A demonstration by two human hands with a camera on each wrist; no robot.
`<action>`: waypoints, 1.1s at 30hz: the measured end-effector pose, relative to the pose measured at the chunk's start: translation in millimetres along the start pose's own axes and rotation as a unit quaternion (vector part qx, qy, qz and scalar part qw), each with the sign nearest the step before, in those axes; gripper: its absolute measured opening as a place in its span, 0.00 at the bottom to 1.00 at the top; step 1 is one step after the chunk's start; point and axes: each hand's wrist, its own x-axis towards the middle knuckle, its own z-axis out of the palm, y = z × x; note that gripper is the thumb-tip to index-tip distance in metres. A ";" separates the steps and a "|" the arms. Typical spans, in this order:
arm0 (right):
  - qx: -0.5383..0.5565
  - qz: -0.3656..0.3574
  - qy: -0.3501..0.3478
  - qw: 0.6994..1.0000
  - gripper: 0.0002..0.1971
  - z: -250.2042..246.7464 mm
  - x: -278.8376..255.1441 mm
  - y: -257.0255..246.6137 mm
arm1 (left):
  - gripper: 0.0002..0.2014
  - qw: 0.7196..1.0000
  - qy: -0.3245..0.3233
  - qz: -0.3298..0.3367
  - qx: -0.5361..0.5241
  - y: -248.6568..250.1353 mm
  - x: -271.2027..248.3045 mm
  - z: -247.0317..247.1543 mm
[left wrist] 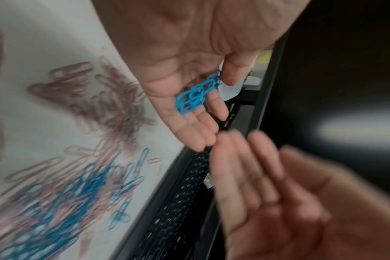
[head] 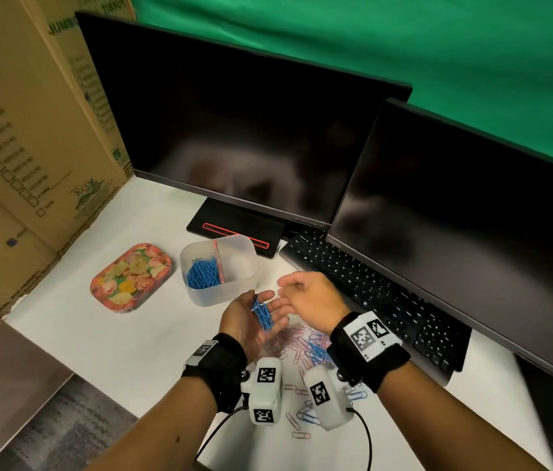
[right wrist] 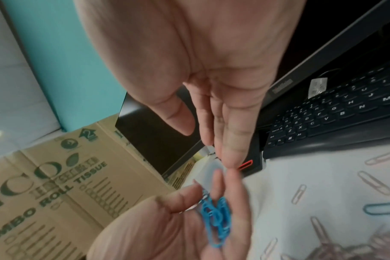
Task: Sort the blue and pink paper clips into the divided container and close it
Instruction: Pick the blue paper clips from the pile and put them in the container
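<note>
My left hand (head: 251,321) lies palm-up, fingers relaxed, cradling a small bunch of blue clips (head: 262,314) without pinching them. My right hand (head: 309,297) hovers just at its 2 o'clock, fingers straight and empty. The clips look light, slick and prone to tangle, so I'd cup them or pinch the cluster's middle. The divided container (head: 200,295) sits at 11 o'clock, blue already in its left compartment; the mixed pile (head: 305,345) lies on the bench below my wrists.
</note>
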 end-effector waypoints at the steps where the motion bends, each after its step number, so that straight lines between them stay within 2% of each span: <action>1: 0.009 -0.006 0.025 1.000 0.06 -6.5 -0.6 0.9 | 0.19 1.000 0.003 0.013 -0.001 7.7 -0.5 -0.9; 5: 0.022 0.019 0.047 0.998 0.08 -33.0 -9.6 17.0 | 0.24 0.997 0.011 0.078 0.024 59.9 0.0 -8.7; 9: -0.005 0.064 0.066 0.996 0.08 -57.5 -20.3 47.5 | 0.23 0.986 0.073 0.138 0.048 110.2 1.0 -10.7; 12: -0.061 0.088 0.078 0.991 0.07 -67.0 -23.6 74.9 | 0.23 0.957 0.140 0.181 0.179 119.6 9.2 -18.5; 14: -0.111 0.105 0.078 0.985 0.07 -69.3 -25.2 88.9 | 0.24 0.936 0.160 0.191 0.247 116.8 14.3 -21.9; 18: -0.239 0.115 0.080 0.961 0.11 -66.9 -30.7 93.8 | 0.24 0.905 0.189 0.223 0.310 113.1 18.4 -22.0; 21: -0.298 0.103 0.070 0.946 0.14 -59.3 -22.2 93.7 | 0.16 0.848 0.216 0.312 0.370 103.7 8.9 -10.0; 23: -0.322 0.094 0.059 0.940 0.12 -53.0 -10.0 94.9 | 0.07 0.816 0.187 0.367 0.404 85.9 0.8 0.3; 24: -0.334 0.085 0.051 0.937 0.11 -49.1 -3.1 95.3 | 0.03 0.803 0.152 0.378 0.435 76.0 0.9 2.5; 25: -0.348 0.078 0.041 0.933 0.12 -44.0 2.6 93.3 | 0.05 0.786 0.113 0.376 0.478 64.7 3.4 3.0; 27: -0.385 0.063 0.020 0.920 0.13 -34.4 10.6 88.1 | 0.11 0.739 0.047 0.324 0.588 40.4 13.5 0.3; 30: -0.436 0.045 0.007 0.899 0.15 -22.9 18.5 89.1 | 0.11 0.601 0.030 0.255 0.757 5.1 30.3 -4.6; 31: -0.443 0.045 0.005 0.895 0.14 -20.2 19.5 90.9 | 0.13 0.563 0.024 0.232 0.793 -3.2 36.4 -8.5; 33: -0.456 0.038 0.001 0.889 0.12 -16.6 18.9 93.4 | 0.15 0.504 0.013 0.181 0.844 -14.1 45.1 -15.3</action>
